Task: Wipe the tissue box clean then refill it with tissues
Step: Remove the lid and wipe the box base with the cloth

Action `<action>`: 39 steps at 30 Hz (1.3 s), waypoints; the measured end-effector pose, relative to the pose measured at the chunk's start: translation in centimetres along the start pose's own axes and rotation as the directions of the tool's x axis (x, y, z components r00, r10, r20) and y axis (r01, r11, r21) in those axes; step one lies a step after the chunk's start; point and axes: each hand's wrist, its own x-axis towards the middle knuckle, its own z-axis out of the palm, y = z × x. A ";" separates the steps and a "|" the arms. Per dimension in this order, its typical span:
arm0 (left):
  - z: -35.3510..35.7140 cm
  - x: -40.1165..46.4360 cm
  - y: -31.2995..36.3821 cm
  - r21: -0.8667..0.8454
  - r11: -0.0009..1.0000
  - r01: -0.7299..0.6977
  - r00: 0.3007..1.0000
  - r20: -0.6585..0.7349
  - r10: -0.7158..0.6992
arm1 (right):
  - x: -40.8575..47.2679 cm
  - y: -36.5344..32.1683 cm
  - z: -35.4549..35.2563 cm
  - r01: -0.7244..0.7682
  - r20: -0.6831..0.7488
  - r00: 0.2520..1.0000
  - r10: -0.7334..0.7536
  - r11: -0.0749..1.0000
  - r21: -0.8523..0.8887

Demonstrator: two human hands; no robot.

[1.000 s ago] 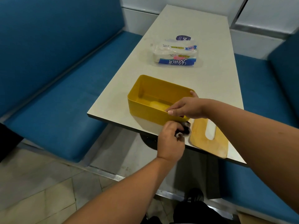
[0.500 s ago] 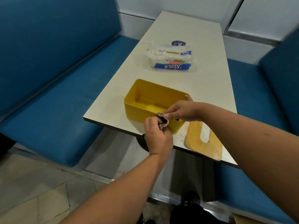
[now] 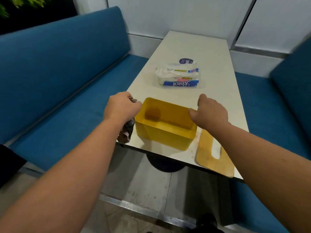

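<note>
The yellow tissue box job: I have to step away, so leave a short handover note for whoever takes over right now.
Left hand: grips a dark cloth against the left end of the yellow tissue box.
Right hand: steadies the box at its right rim, fingers curled over the edge.
The box stands open and empty at the near edge of the table. Its wooden lid lies flat to the right of the box. The tissue pack lies further back, not yet opened as far as can be seen.
Done: lid off, wiping underway.
Left: finish wiping, load tissues, refit lid.
</note>
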 end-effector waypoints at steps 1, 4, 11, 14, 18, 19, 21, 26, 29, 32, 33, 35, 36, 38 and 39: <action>0.2 0.9 -0.2 0.153 0.988 -0.005 0.998 0.066 -0.006 | 0.0 0.1 -0.3 -0.064 0.066 0.995 0.068 0.996 -0.065; 1.2 2.2 -0.8 0.358 0.933 -0.033 0.971 0.231 -0.055 | 0.1 0.2 -0.1 -0.113 0.292 0.945 0.145 0.986 -0.126; 1.3 0.8 -0.3 0.149 0.983 -0.111 0.935 0.351 0.052 | 1.8 0.8 1.3 -0.125 0.282 0.949 0.139 0.990 -0.066; 0.8 -1.3 -0.2 0.061 0.986 -0.157 0.884 0.453 0.113 | 3.8 1.1 1.4 -0.052 0.189 0.980 0.070 0.994 -0.098; 1.2 -4.1 -0.6 -0.106 0.986 -0.132 0.825 0.540 0.168 | 6.2 0.7 1.7 0.052 0.154 0.988 -0.035 0.992 -0.112; 1.6 -4.7 -0.8 -0.135 0.983 -0.124 0.810 0.559 0.179 | 6.6 0.5 1.9 0.087 0.149 0.986 -0.069 0.990 -0.114; 2.6 -6.0 -0.9 -0.180 0.977 -0.111 0.785 0.587 0.198 | 7.1 0.3 2.1 0.132 0.135 0.984 -0.118 0.986 -0.105; 4.3 -8.5 -0.8 -0.272 0.960 -0.071 0.782 0.582 0.222 | 8.4 -0.3 3.2 0.202 0.143 0.971 -0.189 0.976 -0.078; 4.7 -9.4 -0.5 -0.319 0.947 -0.029 0.787 0.577 0.219 | 8.8 -0.7 3.7 0.228 0.143 0.966 -0.216 0.971 -0.072; 4.6 -9.9 -0.9 -0.330 0.944 -0.015 0.818 0.539 0.201 | 9.1 -0.6 4.2 0.211 0.147 0.968 -0.205 0.977 -0.030; 4.3 -10.0 -1.4 -0.335 0.942 0.005 0.827 0.531 0.185 | 9.1 -0.5 4.2 0.190 0.124 0.974 -0.189 0.982 0.007; 3.7 -10.1 -3.1 -0.370 0.920 0.126 0.835 0.540 0.102 | 8.3 -0.9 3.6 0.144 0.022 0.989 -0.148 0.980 0.138; 3.6 -10.1 -4.1 -0.381 0.903 0.198 0.841 0.540 0.043 | 7.5 -1.3 3.2 0.126 -0.025 0.992 -0.124 0.966 0.226; 3.7 -10.2 -6.0 -0.391 0.864 0.317 0.864 0.495 -0.093 | 5.0 -2.4 2.5 0.138 0.011 0.989 -0.149 0.936 0.325; 3.8 -10.3 -6.5 -0.432 0.823 0.368 0.869 0.474 -0.140 | 3.4 -3.0 2.3 0.171 0.107 0.971 -0.215 0.933 0.316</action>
